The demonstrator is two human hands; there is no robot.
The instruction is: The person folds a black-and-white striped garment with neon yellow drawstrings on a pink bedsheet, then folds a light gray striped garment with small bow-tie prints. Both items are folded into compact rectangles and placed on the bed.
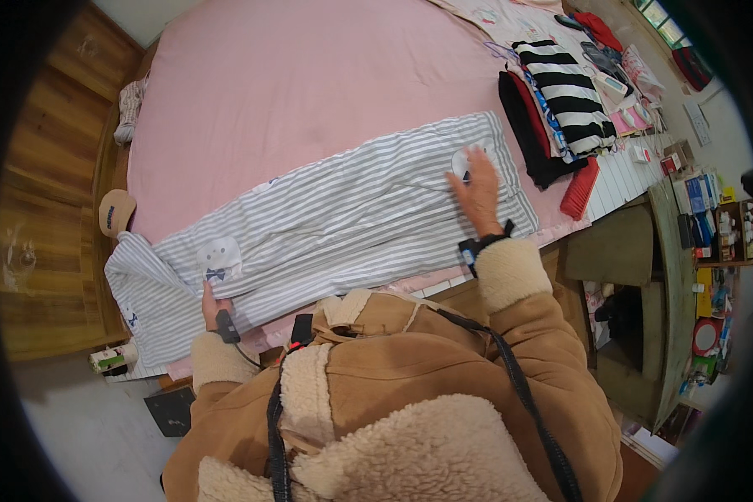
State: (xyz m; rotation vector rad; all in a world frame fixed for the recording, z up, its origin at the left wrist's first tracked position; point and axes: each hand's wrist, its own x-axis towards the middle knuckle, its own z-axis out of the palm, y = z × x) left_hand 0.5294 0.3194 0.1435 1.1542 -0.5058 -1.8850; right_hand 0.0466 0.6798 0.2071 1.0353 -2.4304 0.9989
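Observation:
A grey-and-white striped cloth with printed faces and bow ties (351, 201) lies in a long folded strip across the near side of the bed. Its left end is partly turned over, with creases. My left hand (213, 307) is at the cloth's near left part, by a printed bow tie; its fingers are partly hidden, so a grip cannot be made out. My right hand (477, 188), slightly blurred, is over the right end with fingers apart, beside a printed face, holding nothing.
Folded clothes, with a black-and-white striped one on top (565, 94), lie at the bed's right side. Near them is a red brush (580, 189). A tan cap (117, 212) sits at the left edge by the wooden cabinet (63, 157). The pink bed sheet (301, 81) spreads beyond the cloth.

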